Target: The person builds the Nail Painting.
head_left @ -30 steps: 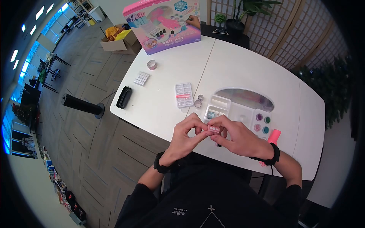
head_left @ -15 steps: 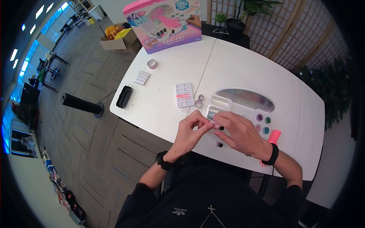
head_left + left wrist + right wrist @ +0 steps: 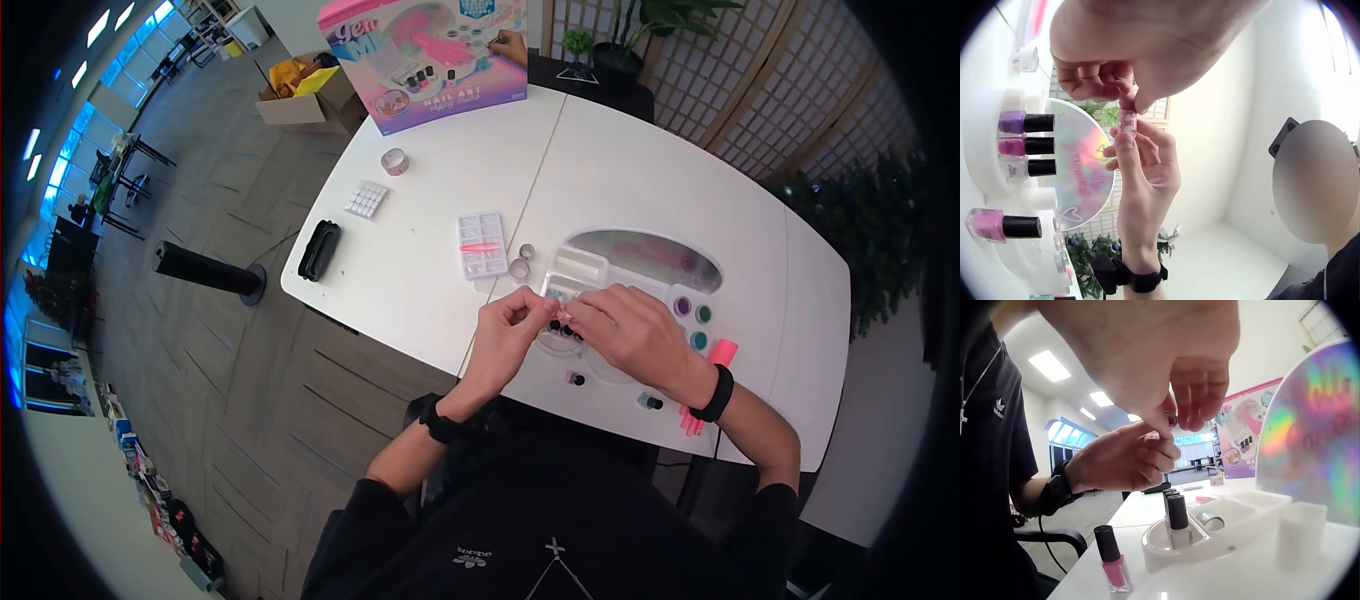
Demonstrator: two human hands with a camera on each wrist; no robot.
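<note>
Pinching one small pink roll (image 3: 1127,124) above the near part of the white tabletop (image 3: 430,320), the left hand (image 3: 505,340) and the right hand (image 3: 635,330) each have a narrow grip on it, with thumb and fingertips at opposite ends. It looks very light and smooth, fairly stiff around its rim but easy to dent if squeezed hard; its outer edges seem the best place to hold it, and anything so tiny could slip from the fingertips. Nearest below stand two loose bottles, one pink (image 3: 1115,569) and one teal (image 3: 645,400), with one pink model hand (image 3: 692,418) lying to their right. Just beyond, three more bottles (image 3: 1022,145) stand in the white tray (image 3: 1222,547), making five in sight. Three pots (image 3: 682,306) show on the right, though the right hand may hide others. One shiny panel (image 3: 650,255) rises behind. Farther left are two small rings (image 3: 519,269), side by side, next to one celled tray (image 3: 482,265) with one pink strip (image 3: 479,247) across it. Then come one black case (image 3: 320,250), one white block sheet (image 3: 367,199), one larger ring (image 3: 395,161) and, farthest on the tabletop, one printed box (image 3: 430,60).
</note>
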